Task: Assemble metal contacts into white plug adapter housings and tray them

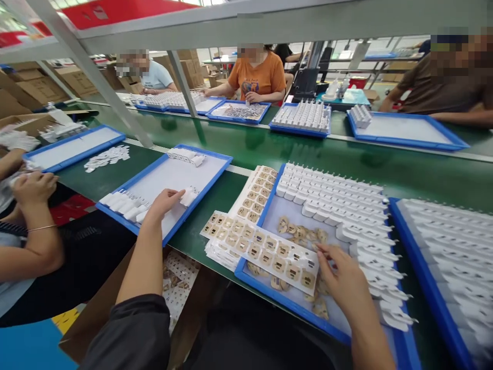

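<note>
My left hand [166,201] reaches over the left tray, its thumb and fingers closed at a small white plastic housing [190,196] near the tray's right rim. My right hand [342,277] pinches the right end of a sheet of tan stickers [265,246], where a few places are bare. This sheet lies slanted across the rim of the right tray [246,275] and on a stack of similar sheets [221,255]. Loose tan peeled pieces [302,234] are scattered in that tray beneath and behind the sheet. Rows of white plastic housings with metal pins [331,192] fill its back and right side.
Another full blue-rimmed tray [442,267] stands at the right. White housings [125,205] line the left tray's front corner. A neighbour's hands [36,187] work at far left. Across the green conveyor [239,141], several people sit behind trays. A slanted metal post [92,72] rises ahead.
</note>
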`<state>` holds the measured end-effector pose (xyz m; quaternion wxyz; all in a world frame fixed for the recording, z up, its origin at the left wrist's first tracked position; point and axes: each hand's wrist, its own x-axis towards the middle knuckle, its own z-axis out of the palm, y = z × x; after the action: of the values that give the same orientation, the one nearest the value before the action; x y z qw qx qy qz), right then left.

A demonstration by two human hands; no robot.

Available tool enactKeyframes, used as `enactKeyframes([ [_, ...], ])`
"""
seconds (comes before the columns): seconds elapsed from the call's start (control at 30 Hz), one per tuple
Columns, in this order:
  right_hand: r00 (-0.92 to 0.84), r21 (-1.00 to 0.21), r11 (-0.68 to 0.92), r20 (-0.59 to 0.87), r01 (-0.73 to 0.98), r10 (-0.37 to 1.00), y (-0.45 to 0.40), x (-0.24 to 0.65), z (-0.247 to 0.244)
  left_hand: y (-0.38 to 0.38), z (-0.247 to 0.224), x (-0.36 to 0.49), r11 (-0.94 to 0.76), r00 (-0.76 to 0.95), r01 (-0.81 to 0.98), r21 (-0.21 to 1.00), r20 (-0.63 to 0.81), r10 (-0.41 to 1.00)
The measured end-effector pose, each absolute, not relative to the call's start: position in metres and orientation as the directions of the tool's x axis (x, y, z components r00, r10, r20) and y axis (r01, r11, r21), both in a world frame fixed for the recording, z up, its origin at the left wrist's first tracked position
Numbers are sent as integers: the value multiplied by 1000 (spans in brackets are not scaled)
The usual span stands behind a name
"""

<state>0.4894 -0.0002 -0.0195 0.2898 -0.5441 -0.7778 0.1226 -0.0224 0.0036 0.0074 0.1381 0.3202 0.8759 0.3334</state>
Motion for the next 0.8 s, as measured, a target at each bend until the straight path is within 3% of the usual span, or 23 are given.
enactKeyframes([
  [0.1, -346, -466, 489, 362, 737, 866, 1, 480, -12, 4, 11, -14, 568, -740, 533, 628, 21, 672],
  [0.2, -458, -428, 544, 294, 721, 839, 4, 467, -6, 6, 21, 23, 435, -613, 670, 601, 119, 781],
  [0.33, -527, -430, 565, 215, 704, 822, 10, 448, -3, 8, 35, 114, 17, -87, 760, 649, 76, 993],
  [0.43, -532, -472, 581, 248, 663, 809, 10, 441, -2, 13, 35, 176, -264, 330, 693, 671, 32, 944],
  [0.5, -515, -502, 577, 273, 644, 813, 7, 439, 0, 19, 31, 202, -366, 499, 667, 649, -24, 867],
  [0.63, -518, -542, 581, 284, 607, 807, 0, 437, 4, 28, 27, 220, -345, 586, 685, 641, -204, 784],
  [0.8, -554, -548, 660, 376, 514, 743, -4, 429, 7, 33, 36, 216, -67, 511, 613, 787, -330, 794],
])
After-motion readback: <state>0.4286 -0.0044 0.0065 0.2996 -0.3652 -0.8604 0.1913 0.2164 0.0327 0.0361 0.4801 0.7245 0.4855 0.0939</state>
